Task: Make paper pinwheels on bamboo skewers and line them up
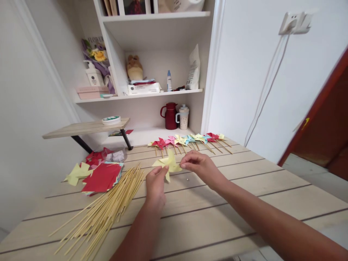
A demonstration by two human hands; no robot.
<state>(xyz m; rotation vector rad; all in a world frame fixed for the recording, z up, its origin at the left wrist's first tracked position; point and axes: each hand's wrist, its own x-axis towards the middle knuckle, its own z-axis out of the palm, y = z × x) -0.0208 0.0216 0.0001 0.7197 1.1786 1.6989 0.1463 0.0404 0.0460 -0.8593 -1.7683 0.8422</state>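
Observation:
A pale yellow paper pinwheel (172,165) is held above the table, its centre pinched between the thumb and fingers of my left hand (157,183). My right hand (199,166) is closed in a pinch at the pinwheel's right tip. What sits between those fingertips is too small to make out. On the table below lies a tiny shiny piece (187,179). Left of my left hand spreads a pile of thin wooden sticks (114,199). Beside it is a stack of square paper sheets (102,177), red on top.
Finished pinwheels on sticks (181,140) line the far side of the plank table (244,185). At the left lie a loose yellow pinwheel (77,173), red folded paper (95,158) and a clear box (116,156). Behind stand a small raised shelf (81,127) and a red jug (171,116).

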